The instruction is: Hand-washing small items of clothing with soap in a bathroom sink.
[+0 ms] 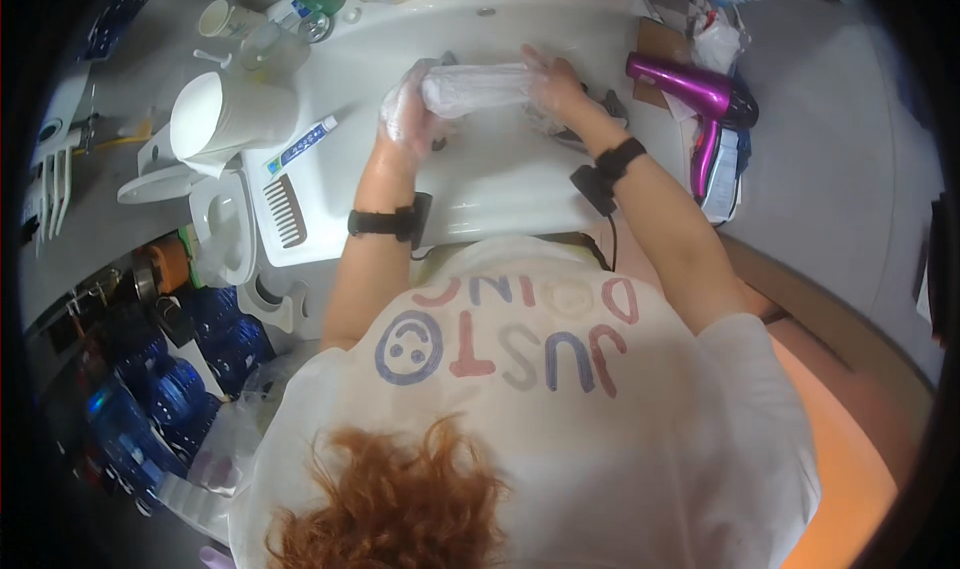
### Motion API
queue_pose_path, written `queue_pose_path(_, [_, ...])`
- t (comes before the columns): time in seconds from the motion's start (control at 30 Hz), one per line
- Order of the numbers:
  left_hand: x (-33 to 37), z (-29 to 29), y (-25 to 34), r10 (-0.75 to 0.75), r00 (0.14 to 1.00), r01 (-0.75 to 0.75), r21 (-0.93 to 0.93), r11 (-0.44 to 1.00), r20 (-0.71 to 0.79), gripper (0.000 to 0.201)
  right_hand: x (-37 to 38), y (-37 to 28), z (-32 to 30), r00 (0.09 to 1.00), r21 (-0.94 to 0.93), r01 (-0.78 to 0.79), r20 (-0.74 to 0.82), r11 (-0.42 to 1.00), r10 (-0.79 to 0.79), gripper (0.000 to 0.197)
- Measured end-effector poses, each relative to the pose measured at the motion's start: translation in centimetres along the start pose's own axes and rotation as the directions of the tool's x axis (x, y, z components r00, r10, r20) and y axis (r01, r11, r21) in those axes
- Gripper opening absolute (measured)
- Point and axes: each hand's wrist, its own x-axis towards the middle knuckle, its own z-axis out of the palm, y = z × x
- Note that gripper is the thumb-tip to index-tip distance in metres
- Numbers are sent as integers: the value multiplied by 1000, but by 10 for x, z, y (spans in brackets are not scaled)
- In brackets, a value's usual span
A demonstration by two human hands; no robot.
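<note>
Both hands are up at twelve o'clock, over the white sink (500,184), and between them, there it is, a white cloth (478,87) drawn out sideways, slick with suds! The left hand (408,109) has the cloth's nine o'clock end, fingers curled round it, closed in close, lather all over the knuckles. Across at three o'clock on the cloth, the right hand (555,81) grips the other end, its fingers bunched narrow against it, one digit poking up toward twelve; just how tightly they press, the view doesn't tell. Beneath that hand, at four o'clock from the cloth, lies a dark grey item (612,107), partly covered and hard to make out.

Round the rim now, reading from the middle of the view! Just short of ten o'clock, a comb (285,211) lies flat on the sink's edge; a toothpaste tube (303,144) slants at ten, with a fat white paper roll (230,114) just beyond. And over near two, a shiny purple hair dryer (690,87), nozzle aimed toward ten, handle dropping toward six!
</note>
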Motion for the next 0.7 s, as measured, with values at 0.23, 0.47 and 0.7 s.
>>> queue_pose_path(0.23, [34,-113,-26,360,927,-188,701,688,-105,54,-29,27,-7,972,-725,206,229,657,-52,34])
queue_pose_path(0.47, [11,-38,-21,161,987,-123,559,820,-19,50,-9,62,-8,915,-558,399,192,728,-355,30])
queue_pose_path(0.7, [3,20,-40,-260,941,301,-187,935,218,37,-70,-65,-18,980,855,-95,171,509,-103,30])
